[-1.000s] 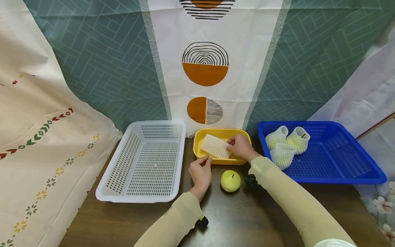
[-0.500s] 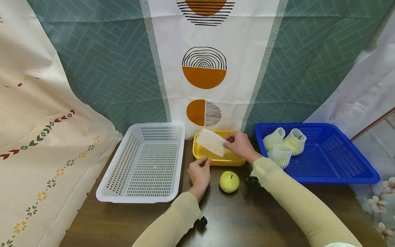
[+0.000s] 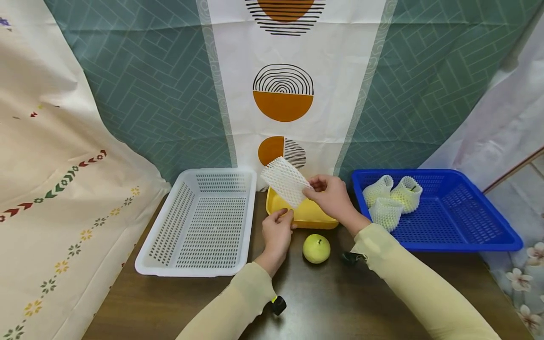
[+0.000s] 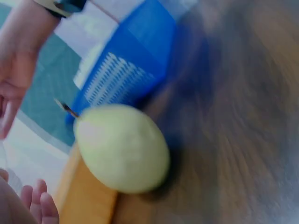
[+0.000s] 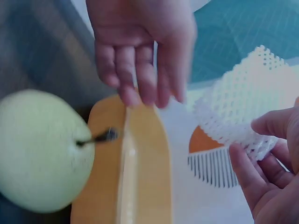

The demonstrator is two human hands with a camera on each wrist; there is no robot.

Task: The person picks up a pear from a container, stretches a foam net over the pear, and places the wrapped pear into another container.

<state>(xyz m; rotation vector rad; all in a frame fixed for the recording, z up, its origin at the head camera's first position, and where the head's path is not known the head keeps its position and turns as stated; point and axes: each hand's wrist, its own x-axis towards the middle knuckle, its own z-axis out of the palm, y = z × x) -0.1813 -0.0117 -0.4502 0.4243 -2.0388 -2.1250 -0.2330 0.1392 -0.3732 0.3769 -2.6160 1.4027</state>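
A flat white foam net sleeve (image 3: 285, 182) hangs tilted above the yellow tray (image 3: 315, 225), pinched at its right end between my right hand's (image 3: 333, 196) thumb and fingers. The right wrist view shows the same pinch on the net's (image 5: 247, 98) lower edge. My left hand (image 3: 277, 231) is at the tray's front left edge, its fingers loosely bent and holding nothing; they hang apart from the net in the right wrist view. A bare yellow-green pear (image 3: 316, 249) sits on the table just in front of the tray, between my two forearms.
To the left stands a white perforated basket (image 3: 191, 272). The blue basket (image 3: 463, 247) at right holds several net-wrapped pears (image 3: 386, 215) in its left part. A patterned curtain (image 3: 170, 94) hangs behind the brown table (image 3: 331, 302).
My right hand has lifted the foam net sleeve up out of the yellow tray, raising its left end. My left hand has shifted only slightly. The pear has stayed in place.
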